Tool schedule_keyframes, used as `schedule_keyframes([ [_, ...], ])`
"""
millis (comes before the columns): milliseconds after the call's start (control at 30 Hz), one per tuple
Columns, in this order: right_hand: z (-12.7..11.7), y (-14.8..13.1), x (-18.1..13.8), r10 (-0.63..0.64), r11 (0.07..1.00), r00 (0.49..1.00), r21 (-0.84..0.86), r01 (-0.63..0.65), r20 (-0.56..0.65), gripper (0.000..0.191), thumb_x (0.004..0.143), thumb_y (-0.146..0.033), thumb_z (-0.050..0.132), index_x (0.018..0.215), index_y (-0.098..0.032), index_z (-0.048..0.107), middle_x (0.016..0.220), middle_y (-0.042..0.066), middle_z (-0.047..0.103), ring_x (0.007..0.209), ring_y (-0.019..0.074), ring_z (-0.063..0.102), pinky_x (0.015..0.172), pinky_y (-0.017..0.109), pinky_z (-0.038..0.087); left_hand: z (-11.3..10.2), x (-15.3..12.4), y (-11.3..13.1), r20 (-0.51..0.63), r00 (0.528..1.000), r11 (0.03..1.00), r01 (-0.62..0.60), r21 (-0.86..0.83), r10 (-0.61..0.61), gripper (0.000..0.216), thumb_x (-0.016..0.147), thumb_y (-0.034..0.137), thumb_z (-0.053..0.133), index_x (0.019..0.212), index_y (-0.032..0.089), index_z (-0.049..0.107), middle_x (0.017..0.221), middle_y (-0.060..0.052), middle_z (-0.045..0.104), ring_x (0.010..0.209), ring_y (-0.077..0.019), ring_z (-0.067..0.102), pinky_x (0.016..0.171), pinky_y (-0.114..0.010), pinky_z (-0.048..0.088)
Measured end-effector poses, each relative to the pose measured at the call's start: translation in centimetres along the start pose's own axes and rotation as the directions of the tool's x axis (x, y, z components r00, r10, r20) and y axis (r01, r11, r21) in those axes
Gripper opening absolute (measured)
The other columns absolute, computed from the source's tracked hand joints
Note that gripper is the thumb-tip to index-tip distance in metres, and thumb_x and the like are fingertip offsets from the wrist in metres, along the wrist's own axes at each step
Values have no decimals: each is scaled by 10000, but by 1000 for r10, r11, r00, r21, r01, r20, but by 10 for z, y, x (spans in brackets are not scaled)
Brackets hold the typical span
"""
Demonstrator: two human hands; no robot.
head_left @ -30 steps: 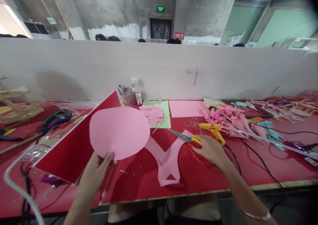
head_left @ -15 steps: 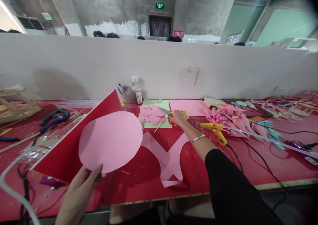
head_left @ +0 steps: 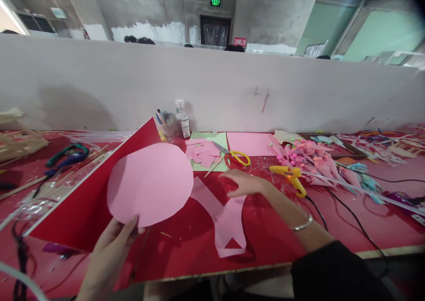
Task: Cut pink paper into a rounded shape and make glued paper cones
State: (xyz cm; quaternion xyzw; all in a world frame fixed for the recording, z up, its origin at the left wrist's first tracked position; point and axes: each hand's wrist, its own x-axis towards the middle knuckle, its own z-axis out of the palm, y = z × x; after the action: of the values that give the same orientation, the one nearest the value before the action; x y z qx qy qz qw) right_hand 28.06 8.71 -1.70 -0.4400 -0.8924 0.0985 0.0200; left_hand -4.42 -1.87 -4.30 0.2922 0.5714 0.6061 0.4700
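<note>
- Left hand (head_left: 114, 241): pinches the lower edge of a pink paper disc (head_left: 151, 181) between thumb and fingers.
- Disc: held in front of the leaning red board (head_left: 84, 210), its broad face toward the wearer; nearly round, so no clear long axis shows.
- Right hand (head_left: 247, 183): grips nothing, thumb and fingers spread, pointing left above one arm of a forked pink offcut (head_left: 229, 228).
- Offcut: lies on the red table (head_left: 265, 243), long axis running away from the wearer, fork outward.
- Scissors (head_left: 224, 150): beyond the right hand, blades pointing away and left over the green sheet (head_left: 219, 138), yellow-and-red handles nearer.
</note>
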Motion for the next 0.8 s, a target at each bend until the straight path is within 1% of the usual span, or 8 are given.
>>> schedule_keyframes([
  [67, 11, -1, -17, -46, 998, 992, 39, 41, 121, 786, 565, -438, 705, 1252, -171, 432, 1278, 113, 452, 1148, 267, 418, 928, 337, 356, -1, 0, -1, -14, 1000, 1000, 17, -7, -17, 322, 501, 307, 762, 759, 182, 616, 640, 50, 582, 555, -74, 494, 510, -122, 465],
  [167, 23, -3, -30, 19, 997, 982, 72, -33, 189, 786, 607, -421, 677, 1285, -164, 375, 1306, 154, 401, 1163, 308, 380, 926, 426, 311, 1, -2, -1, -26, 999, 999, 29, -23, -29, 355, 453, 284, 782, 742, 168, 613, 611, 42, 586, 533, -83, 498, 484, -139, 463],
  [267, 25, -9, -34, 54, 993, 977, 87, -74, 208, 585, 696, -362, 620, 1215, -172, 429, 1190, 137, 518, 1054, 274, 478, 874, 406, 320, 4, -4, 0, 3, 1000, 999, 15, -43, -15, 344, 467, 290, 786, 730, 167, 601, 575, 51, 575, 544, -79, 503, 543, -138, 478],
  [400, 14, -14, -40, 23, 996, 974, 76, -41, 227, 126, 781, -222, 531, 882, -173, 589, 820, 54, 644, 802, 202, 566, 792, 342, 327, 4, -9, 5, 18, 1000, 998, 1, -69, 0, 387, 461, 301, 797, 775, 176, 609, 602, 63, 582, 550, -62, 482, 571, -114, 477],
  [533, -15, -19, -53, -23, 999, 993, 30, 20, 114, 160, 817, -133, 457, 777, -180, 604, 788, 26, 627, 782, 167, 546, 780, 338, 299, 0, -12, 12, -45, 999, 994, -8, -106, 4, 487, 377, 291, 823, 810, 194, 623, 675, 70, 597, 554, -57, 466, 547, -105, 478],
  [633, -32, -38, -50, -109, 977, 992, -189, 95, -68, 228, 764, -41, 491, 718, -207, 640, 756, 12, 611, 795, 167, 520, 844, 385, 262, -2, -13, 14, -51, 999, 994, -12, -106, 7, 422, 368, 258, 822, 730, 189, 617, 598, 77, 566, 532, -60, 447, 509, -106, 465],
  [700, -32, -57, -39, -233, 918, 967, -351, 185, -99, 197, 749, -63, 541, 652, -201, 643, 791, 25, 614, 859, 199, 501, 890, 433, 246, -3, -14, 14, -46, 999, 994, -14, -104, 9, 355, 413, 243, 809, 701, 184, 610, 574, 73, 556, 543, -67, 453, 524, -114, 465],
  [800, -12, -84, -15, -491, 792, 867, -462, 399, -91, 162, 779, -146, 548, 693, -226, 660, 962, 16, 614, 989, 229, 450, 960, 485, 207, -1, -15, 14, -14, 1000, 995, -22, -100, 20, 317, 494, 243, 782, 762, 196, 619, 614, 70, 572, 566, -69, 461, 552, -121, 466],
])
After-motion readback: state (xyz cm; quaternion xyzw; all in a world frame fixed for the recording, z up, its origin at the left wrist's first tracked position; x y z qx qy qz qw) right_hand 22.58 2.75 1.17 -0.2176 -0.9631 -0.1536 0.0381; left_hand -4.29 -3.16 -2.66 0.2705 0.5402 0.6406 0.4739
